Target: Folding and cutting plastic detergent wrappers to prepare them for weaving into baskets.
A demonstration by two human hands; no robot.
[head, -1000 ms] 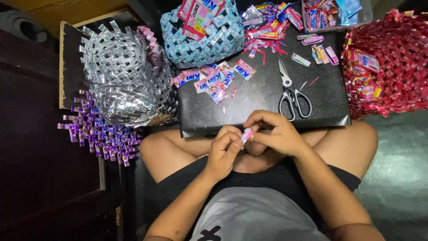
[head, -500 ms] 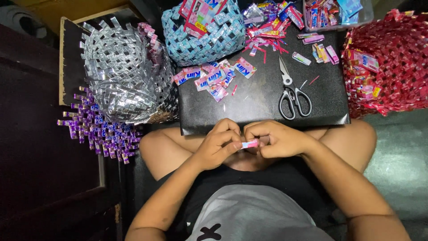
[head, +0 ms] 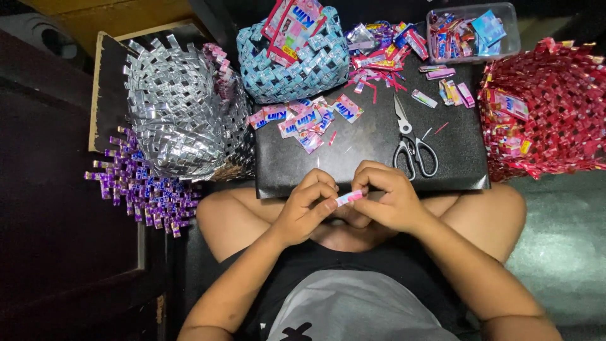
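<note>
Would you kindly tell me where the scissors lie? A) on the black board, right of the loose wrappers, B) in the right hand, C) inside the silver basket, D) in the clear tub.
A: the scissors lie flat on the black board, right of the loose wrappers; both hands pinch a folded strip instead.

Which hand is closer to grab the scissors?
Probably the right hand: the scissors lie on the black board just above it. The left hand sits farther away. Both pinch the pink strip.
</note>
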